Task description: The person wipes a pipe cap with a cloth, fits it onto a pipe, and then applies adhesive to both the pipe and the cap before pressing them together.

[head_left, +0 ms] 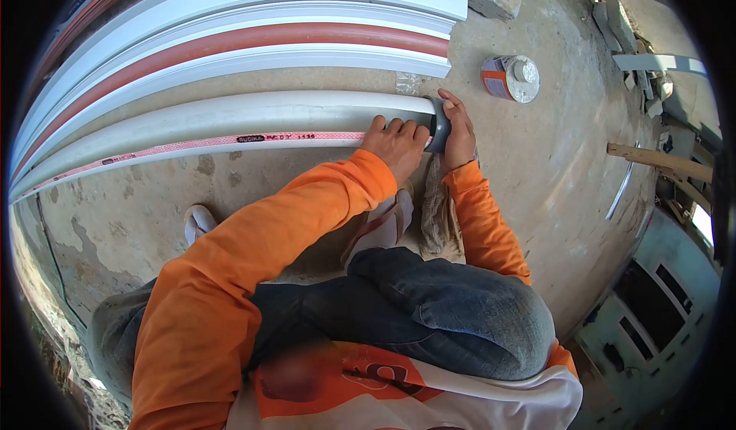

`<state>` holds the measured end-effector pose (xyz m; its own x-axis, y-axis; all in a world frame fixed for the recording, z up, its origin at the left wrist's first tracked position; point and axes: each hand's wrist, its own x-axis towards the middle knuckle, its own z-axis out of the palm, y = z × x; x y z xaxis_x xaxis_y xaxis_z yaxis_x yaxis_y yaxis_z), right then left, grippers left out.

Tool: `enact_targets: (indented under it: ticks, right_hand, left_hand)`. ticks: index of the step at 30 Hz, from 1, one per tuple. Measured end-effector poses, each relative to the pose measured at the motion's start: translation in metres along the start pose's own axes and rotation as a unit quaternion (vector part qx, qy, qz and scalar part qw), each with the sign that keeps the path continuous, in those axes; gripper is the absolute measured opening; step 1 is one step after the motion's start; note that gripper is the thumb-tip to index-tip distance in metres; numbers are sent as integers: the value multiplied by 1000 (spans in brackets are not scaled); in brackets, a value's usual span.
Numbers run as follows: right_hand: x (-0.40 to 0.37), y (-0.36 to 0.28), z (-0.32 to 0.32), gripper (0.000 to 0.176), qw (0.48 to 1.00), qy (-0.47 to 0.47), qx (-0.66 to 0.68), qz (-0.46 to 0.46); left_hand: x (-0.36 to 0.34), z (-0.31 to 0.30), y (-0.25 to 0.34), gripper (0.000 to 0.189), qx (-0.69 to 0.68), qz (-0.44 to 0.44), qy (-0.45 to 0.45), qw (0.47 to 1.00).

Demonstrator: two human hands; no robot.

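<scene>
A long white PVC half-round gutter (253, 116) lies across in front of me, its hollow side showing and a red printed strip along its near rim. At its right end sits a dark grey end piece (439, 127), probably an end cap. My left hand (396, 145) is closed over the near rim just left of that piece, fingers curled into the channel. My right hand (458, 132) wraps the grey piece from the right, thumb side at the top. How far the gutter reaches into it is hidden by my fingers. A brown cloth (440, 219) lies below my hands.
Behind the gutter are white profiles (368, 4) and a reddish-brown length (307, 37). A can with a white lid (510, 78) stands on the concrete floor (552, 185) to the right. A wooden plank (659, 162) and rubble lie farther right. My sandalled foot (381, 223) is close below.
</scene>
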<state>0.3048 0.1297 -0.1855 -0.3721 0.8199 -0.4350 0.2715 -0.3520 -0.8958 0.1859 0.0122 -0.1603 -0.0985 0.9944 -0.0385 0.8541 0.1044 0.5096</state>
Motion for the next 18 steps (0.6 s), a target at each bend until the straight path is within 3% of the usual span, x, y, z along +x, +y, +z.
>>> enact_targets:
  ticks: [3,8,16,18]
  right_hand:
    - [-3,-12,3,38,999,27,-42,-16]
    - [-2,-9,-6,37,994,54,89,17]
    - [5,4,-13,39,991,64,114,9]
    - [8,9,-15,38,992,46,116,12]
  left_hand:
    - [0,-3,0,33,-6,4,5,1000]
    - [-5,-17,-5,43,-11,27,23,999]
    - [-20,-39,-13,54,11,38,22,999]
    - [-25,-49,-11,54,25,68,73,995]
